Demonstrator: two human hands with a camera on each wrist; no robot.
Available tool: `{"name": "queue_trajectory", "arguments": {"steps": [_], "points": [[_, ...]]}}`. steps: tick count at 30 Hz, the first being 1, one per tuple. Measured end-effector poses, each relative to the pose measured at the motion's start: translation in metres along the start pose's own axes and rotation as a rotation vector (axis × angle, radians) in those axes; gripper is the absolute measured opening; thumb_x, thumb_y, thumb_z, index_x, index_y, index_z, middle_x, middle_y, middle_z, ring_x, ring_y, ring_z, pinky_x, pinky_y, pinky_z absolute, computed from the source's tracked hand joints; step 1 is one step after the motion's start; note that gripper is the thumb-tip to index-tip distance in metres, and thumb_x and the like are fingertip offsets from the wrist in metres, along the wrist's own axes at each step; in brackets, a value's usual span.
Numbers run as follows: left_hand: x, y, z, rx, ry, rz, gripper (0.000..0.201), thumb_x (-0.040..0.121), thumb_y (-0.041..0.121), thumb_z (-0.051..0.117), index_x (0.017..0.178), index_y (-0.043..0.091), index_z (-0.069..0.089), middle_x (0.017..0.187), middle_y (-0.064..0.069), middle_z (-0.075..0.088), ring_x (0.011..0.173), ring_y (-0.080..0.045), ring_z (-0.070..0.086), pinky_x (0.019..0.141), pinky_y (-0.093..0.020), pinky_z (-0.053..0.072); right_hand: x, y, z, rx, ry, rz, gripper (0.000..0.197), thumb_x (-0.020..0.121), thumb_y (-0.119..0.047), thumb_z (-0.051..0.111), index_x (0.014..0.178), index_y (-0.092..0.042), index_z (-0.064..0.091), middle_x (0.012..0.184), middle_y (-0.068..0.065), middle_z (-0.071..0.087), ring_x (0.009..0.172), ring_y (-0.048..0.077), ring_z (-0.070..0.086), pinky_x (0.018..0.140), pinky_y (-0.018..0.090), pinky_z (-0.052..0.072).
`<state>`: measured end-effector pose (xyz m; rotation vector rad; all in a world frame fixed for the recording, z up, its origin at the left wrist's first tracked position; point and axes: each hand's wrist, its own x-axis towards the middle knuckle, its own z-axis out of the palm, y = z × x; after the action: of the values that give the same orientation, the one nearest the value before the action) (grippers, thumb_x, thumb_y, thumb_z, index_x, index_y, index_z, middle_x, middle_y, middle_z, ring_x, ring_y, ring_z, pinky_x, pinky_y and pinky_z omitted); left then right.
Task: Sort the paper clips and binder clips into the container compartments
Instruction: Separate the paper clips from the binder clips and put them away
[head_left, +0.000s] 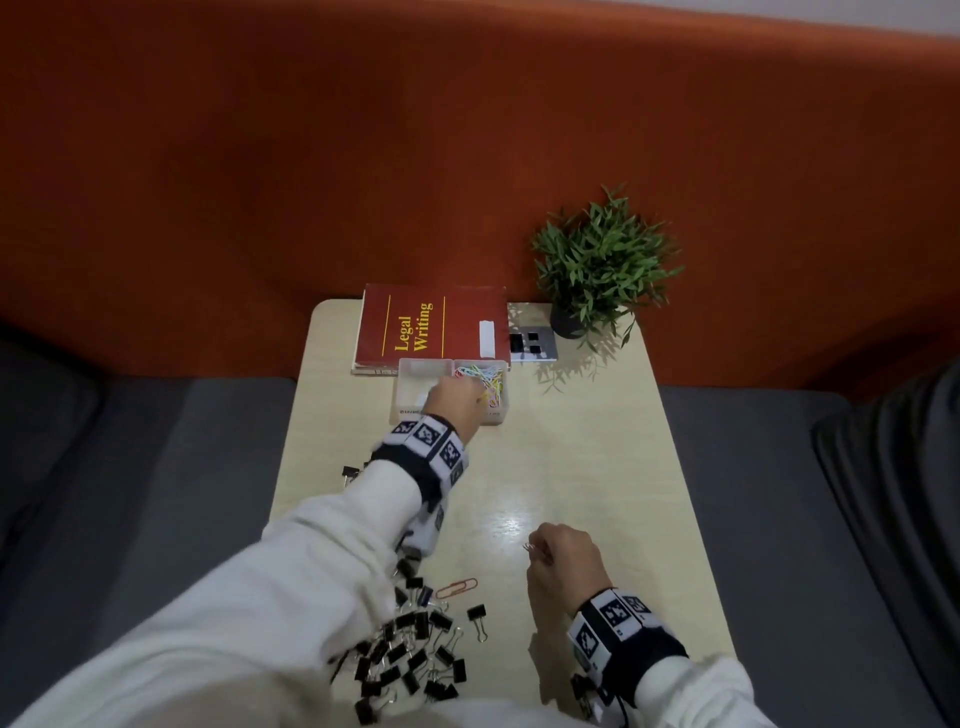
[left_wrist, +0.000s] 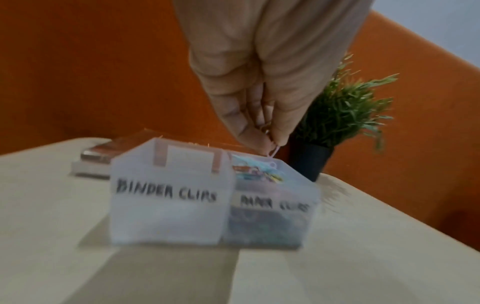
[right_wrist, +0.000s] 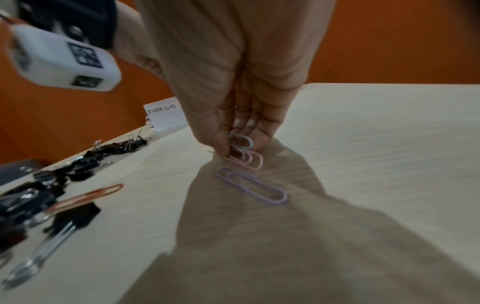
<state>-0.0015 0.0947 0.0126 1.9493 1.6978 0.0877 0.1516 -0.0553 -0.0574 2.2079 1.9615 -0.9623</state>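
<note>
Pale pink wire, a single paper clip (left_wrist: 273, 151), is dangling from my left hand (left_wrist: 262, 86), pinched between thumb and fingertips just above the right-hand compartment of the translucent plastic two-compartment container (left_wrist: 166, 205). That compartment is already holding a tangle of coloured paper clips (head_left: 485, 382); the left one, labelled for binder clips, is looking bare as far as I can tell.

I am pinching a small bunch of pastel paper clips (right_wrist: 242, 151) in my right hand (right_wrist: 241, 86), low over the pale wooden tabletop (head_left: 571, 467), with a lilac paper clip (right_wrist: 252, 188) lying just beside them and an orange paper clip (head_left: 456, 589) resting at the edge of the heap of black binder clips (head_left: 410, 649) near me.

Risks, as I am judging them: my left fingers are hovering close to the dividing wall, so letting go off-centre could send the clip into the wrong side. My right hand is gripping several clips loosely, and one could be slipping out. My left sleeve (head_left: 291, 571) is lying over the binder clip heap and could be dragging some off the table edge.
</note>
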Motion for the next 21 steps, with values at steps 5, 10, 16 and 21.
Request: {"name": "queue_trajectory", "arguments": {"steps": [5,10,16,21], "points": [[0.046,0.005,-0.021,0.206,-0.029,-0.029,0.019,0.096,0.009,0.05,0.103,0.0,0.065,0.104,-0.018,0.069,0.095,-0.032,0.066,0.077,-0.034,0.054,0.001,0.002,-0.009,0.145,0.002,0.054,0.013,0.082,-0.013,0.054,0.085,-0.008,0.066,0.087,0.01,0.071,0.081,0.024,0.063,0.069,0.03,0.049],[0.052,0.004,-0.024,0.208,-0.109,-0.067,0.026,0.087,0.02,0.068,0.101,-0.001,0.065,0.104,-0.014,0.069,0.096,-0.029,0.067,0.077,-0.031,0.054,0.02,-0.021,-0.063,0.344,0.097,-0.047,0.018,0.075,-0.007,0.065,0.062,-0.019,0.058,0.064,0.004,0.063,0.066,0.016,0.058,0.065,0.024,0.044],[-0.012,-0.025,-0.038,-0.074,0.121,-0.005,0.022,0.093,0.02,0.056,0.11,0.011,0.067,0.108,-0.006,0.07,0.096,-0.019,0.066,0.089,-0.033,0.055,0.09,-0.086,-0.121,0.362,0.25,-0.157,0.008,0.077,-0.001,0.063,0.08,-0.009,0.065,0.074,0.005,0.063,0.069,0.018,0.058,0.063,0.024,0.045],[-0.096,-0.067,-0.007,-0.135,-0.097,-0.056,0.024,0.093,0.022,0.055,0.115,0.018,0.065,0.112,0.0,0.068,0.097,-0.013,0.063,0.092,-0.028,0.052,0.144,-0.128,-0.117,-0.099,0.158,-0.19,0.011,0.084,-0.004,0.057,0.092,-0.003,0.066,0.095,0.017,0.069,0.089,0.031,0.063,0.076,0.035,0.053]]}}
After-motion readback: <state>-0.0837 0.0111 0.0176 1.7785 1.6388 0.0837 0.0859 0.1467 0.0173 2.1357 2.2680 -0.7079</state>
